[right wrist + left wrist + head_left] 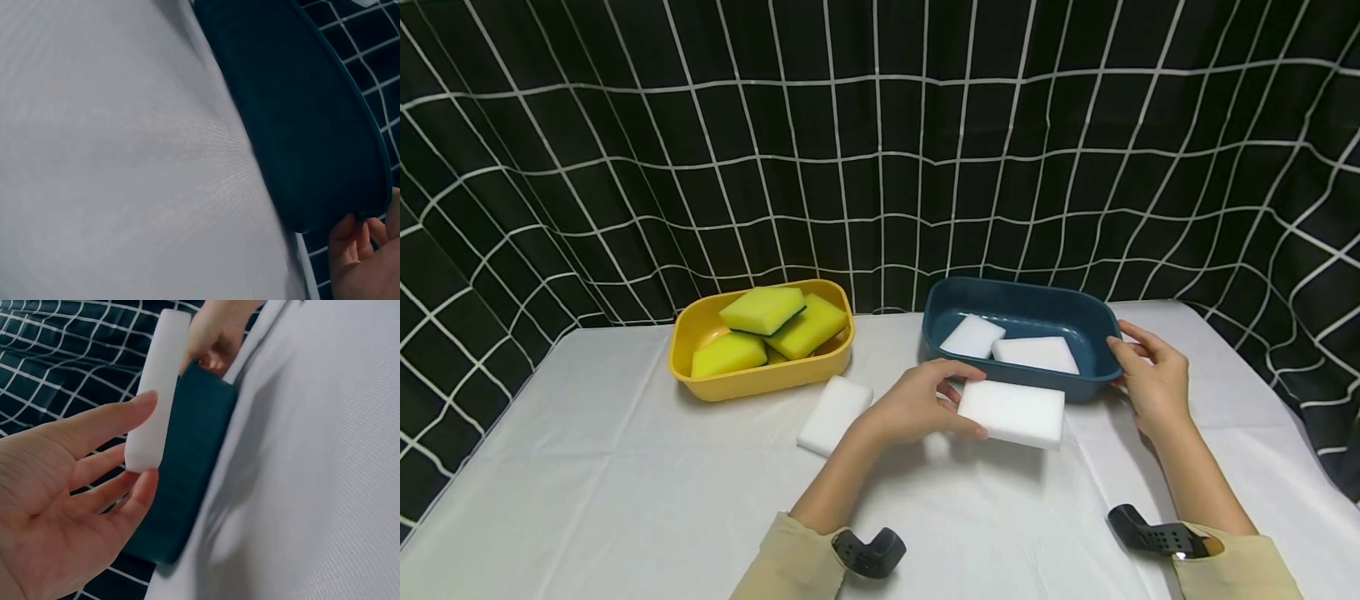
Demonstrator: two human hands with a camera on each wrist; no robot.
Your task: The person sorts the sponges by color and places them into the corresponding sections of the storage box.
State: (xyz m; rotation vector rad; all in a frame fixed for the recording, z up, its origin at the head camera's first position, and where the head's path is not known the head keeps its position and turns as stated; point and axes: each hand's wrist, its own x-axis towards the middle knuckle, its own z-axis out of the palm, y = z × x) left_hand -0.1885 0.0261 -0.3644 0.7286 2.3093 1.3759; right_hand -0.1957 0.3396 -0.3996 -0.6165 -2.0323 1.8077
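Note:
A white melamine sponge (1011, 412) is pinched by its left end between the thumb and fingers of my left hand (917, 404). It is held up in front of the dark blue tub (1022, 287). In the left wrist view the same sponge (159, 381) stands out from the fingertips, apart from the palm. My right hand (1153, 375) grips the tub's right end at the rim, the thumb on top; the right wrist view has its curled fingers against the tub's corner. Inside the tub lie two white sponges (1037, 353). Another white sponge (837, 414) lies on the cloth, partly behind my left forearm.
On the left stands a yellow tub (760, 382) with several yellow-green scouring sponges (763, 310) heaped in it. A white cloth (587, 467) covers the table. Behind both tubs hangs a black curtain (850, 125) with a white grid.

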